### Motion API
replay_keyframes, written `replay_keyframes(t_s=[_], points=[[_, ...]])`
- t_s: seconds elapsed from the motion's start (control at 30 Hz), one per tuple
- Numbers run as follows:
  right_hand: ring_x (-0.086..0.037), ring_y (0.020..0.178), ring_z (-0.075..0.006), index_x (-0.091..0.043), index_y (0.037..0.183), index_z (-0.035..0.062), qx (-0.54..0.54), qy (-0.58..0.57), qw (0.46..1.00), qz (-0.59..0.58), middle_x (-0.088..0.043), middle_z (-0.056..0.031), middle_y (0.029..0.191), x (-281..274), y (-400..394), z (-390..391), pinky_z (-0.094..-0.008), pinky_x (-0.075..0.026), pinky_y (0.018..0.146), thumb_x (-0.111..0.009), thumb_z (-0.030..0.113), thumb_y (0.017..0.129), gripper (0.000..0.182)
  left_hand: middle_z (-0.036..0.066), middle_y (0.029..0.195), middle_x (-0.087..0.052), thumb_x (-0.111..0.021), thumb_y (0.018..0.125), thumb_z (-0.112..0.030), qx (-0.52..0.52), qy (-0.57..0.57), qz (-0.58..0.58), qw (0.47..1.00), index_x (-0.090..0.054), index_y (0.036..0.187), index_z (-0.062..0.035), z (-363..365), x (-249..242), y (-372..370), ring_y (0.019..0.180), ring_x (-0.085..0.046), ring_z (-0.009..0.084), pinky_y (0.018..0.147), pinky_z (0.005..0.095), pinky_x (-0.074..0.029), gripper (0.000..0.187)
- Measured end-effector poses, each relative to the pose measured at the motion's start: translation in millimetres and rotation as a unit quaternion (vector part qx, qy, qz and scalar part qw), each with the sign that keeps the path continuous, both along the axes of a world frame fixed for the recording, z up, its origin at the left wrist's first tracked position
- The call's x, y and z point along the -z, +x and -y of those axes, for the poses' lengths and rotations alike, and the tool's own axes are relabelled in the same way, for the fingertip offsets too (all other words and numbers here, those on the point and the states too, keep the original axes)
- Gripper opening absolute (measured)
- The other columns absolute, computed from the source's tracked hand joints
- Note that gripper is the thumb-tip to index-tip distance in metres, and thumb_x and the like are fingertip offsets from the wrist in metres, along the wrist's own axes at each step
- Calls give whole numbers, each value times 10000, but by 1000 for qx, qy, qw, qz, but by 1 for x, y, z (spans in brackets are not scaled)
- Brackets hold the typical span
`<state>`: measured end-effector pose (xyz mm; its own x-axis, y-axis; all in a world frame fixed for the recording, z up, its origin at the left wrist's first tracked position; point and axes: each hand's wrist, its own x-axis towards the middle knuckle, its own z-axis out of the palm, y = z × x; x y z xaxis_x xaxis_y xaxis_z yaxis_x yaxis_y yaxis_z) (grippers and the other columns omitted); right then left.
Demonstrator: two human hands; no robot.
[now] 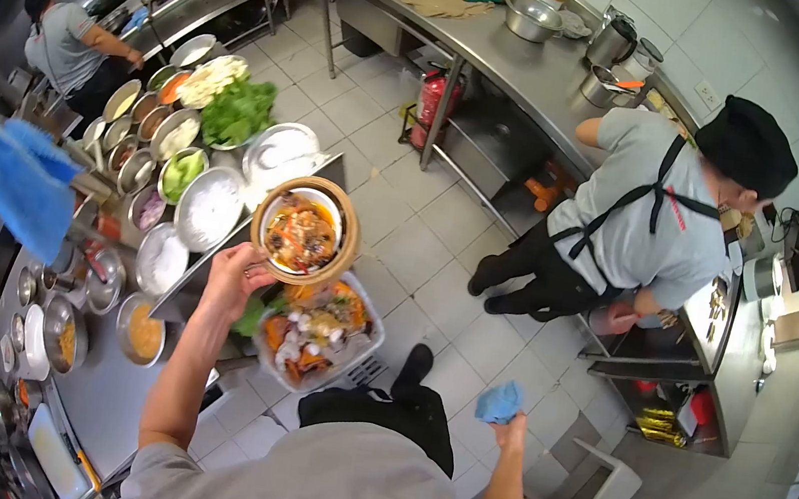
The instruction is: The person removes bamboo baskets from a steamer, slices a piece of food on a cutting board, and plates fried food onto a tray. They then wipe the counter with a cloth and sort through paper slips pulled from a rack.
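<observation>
My left hand (236, 279) grips the near left edge of a round bamboo steamer basket (348, 241), its fingers partly hidden beneath. Inside the basket sits a white bowl with reddish-orange, chunky food (301, 233). Out to the right, my right hand (509, 432) is closed on a bunched light-blue cloth (498, 402). Below the steamer stands a clear plastic bin (369, 346) full of orange, white and brown food scraps. Left of my left hand are metal bowls, among them one with a yellow-orange food (144, 332).
Left, a counter holds several ingredient bowls, leafy greens (241, 113) and a white board (57, 457). A blue cloth (16, 174) hangs there. One co-worker (643, 201) stands right, another (67, 49) far left. A fire extinguisher (431, 107) and a white plastic chair (606, 484) stand on the floor.
</observation>
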<state>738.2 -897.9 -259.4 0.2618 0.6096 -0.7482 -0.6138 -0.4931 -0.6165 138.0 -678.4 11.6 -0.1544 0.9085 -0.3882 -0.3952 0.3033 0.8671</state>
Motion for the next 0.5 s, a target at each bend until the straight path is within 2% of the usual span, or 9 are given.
replay_keyframes(t_s=[0.07, 0.13, 0.2, 0.27, 0.3, 0.33, 0.4, 0.47, 0.5], points=[[-603, 1188, -262, -569, 1344, 121, 20, 11, 999, -31, -644, -64, 1265, -15, -12, -64, -568, -481, 974, -420, 357, 1017, 430, 142, 967, -702, -639, 879, -169, -10, -10, 15, 1000, -626, 1024, 56, -36, -10, 20, 772, -703, 177, 700, 293, -616, 267], [-612, 1175, -253, -592, 1314, 116, -22, 79, 996, -38, -641, -72, 1276, -40, -39, -146, -494, -484, 995, -439, 368, 1024, 414, 158, 972, -698, -629, 892, -177, -28, -14, 18, 999, -604, 1050, 73, -70, -16, 33, 769, -703, 188, 712, 301, -625, 297], [-599, 1190, -231, -580, 1317, 76, -34, 117, 985, -120, -647, -69, 1259, -52, -53, -224, -425, -460, 1033, -502, 348, 1003, 423, 164, 975, -696, -625, 897, -177, -44, -14, 19, 999, -602, 1051, 76, -101, -25, 45, 769, -704, 193, 711, 296, -626, 297], [-620, 1149, -214, -601, 1292, 68, -86, 152, 977, -123, -650, -67, 1248, -70, -70, -313, -385, -473, 1010, -542, 316, 1000, 388, 177, 977, -693, -618, 904, -173, -70, -20, 19, 997, -596, 1057, 85, -130, -29, 50, 780, -706, 208, 712, 290, -629, 301], [-620, 1132, -205, -585, 1296, 33, -110, 193, 968, -112, -648, -72, 1236, -85, -76, -360, -369, -483, 992, -583, 275, 978, 399, 179, 979, -693, -615, 906, -173, -84, -24, 22, 996, -594, 1059, 88, -145, -32, 53, 781, -707, 211, 711, 288, -629, 303], [-632, 1087, -197, -576, 1286, 19, -102, 222, 969, -48, -657, -72, 1193, -106, -86, -406, -358, -497, 964, -624, 230, 952, 398, 182, 982, -692, -612, 909, -172, -99, -28, 25, 994, -593, 1061, 90, -161, -35, 56, 782, -708, 213, 710, 287, -630, 304], [-631, 1057, -180, -574, 1256, 46, -108, 287, 951, -30, -653, -61, 1176, -137, -90, -497, -346, -514, 917, -609, 142, 954, 318, 187, 991, -689, -596, 917, -173, -122, -30, 16, 992, -589, 1070, 99, -196, -36, 55, 787, -712, 221, 711, 297, -634, 312], [-614, 997, -157, -533, 1237, 84, -82, 344, 935, 43, -627, -41, 1131, -186, -93, -579, -345, -509, 896, -600, 111, 957, 289, 189, 994, -687, -592, 920, -176, -143, -24, 7, 989, -589, 1073, 103, -230, -29, 45, 788, -713, 222, 719, 305, -636, 318], [-599, 1009, -157, -517, 1227, 76, -82, 379, 919, 71, -609, -39, 1124, -194, -88, -619, -340, -503, 895, -594, 94, 956, 283, 189, 996, -687, -590, 921, -178, -155, -19, 4, 988, -589, 1075, 104, -247, -25, 38, 788, -714, 223, 723, 309, -637, 322]])
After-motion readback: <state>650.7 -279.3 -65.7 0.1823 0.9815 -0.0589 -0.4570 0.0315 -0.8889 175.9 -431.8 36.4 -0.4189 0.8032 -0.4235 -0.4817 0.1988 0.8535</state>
